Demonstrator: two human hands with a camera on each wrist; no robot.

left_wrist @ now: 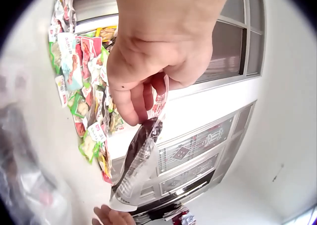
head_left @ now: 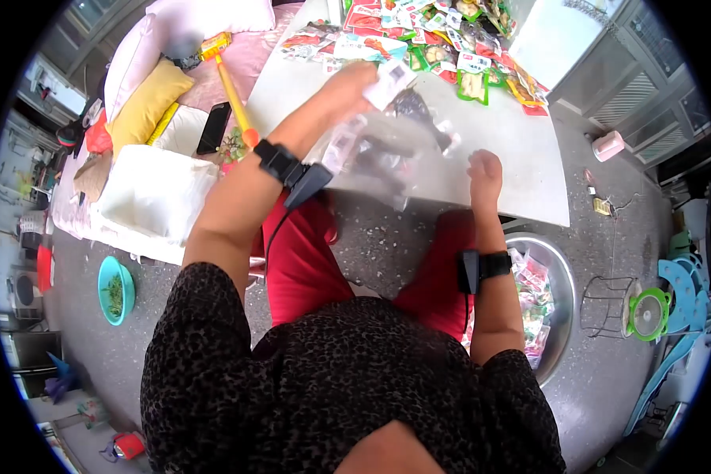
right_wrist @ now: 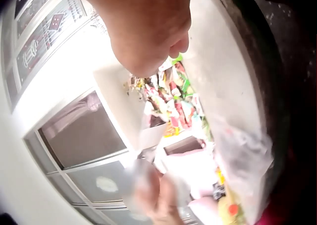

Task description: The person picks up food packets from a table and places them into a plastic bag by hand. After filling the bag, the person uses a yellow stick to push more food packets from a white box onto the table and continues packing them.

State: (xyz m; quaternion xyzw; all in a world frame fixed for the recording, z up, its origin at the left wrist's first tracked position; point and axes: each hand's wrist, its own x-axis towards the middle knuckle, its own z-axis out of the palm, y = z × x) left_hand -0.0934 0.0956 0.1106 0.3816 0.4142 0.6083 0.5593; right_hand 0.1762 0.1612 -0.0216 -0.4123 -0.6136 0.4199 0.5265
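My left hand (head_left: 349,93) is raised over the near part of the white table (head_left: 529,170). It pinches the top of a clear packet (left_wrist: 137,158) with dark contents and a white label, which hangs down from the fingertips in the left wrist view. My right hand (head_left: 486,178) is over the table's right front side, fingers loosely bent, holding nothing. In the right wrist view the right hand (right_wrist: 148,36) hides part of the scene. Beneath the left hand, clear plastic packets (head_left: 375,158) with dark contents lie at the table's front edge, blurred.
A heap of colourful food packets (head_left: 442,47) covers the table's back. Below it on the right, a metal basin (head_left: 562,316) holds more packets. Left of the table are a white lined box (head_left: 154,193), a black phone (head_left: 215,128) and a yellow stick (head_left: 233,95).
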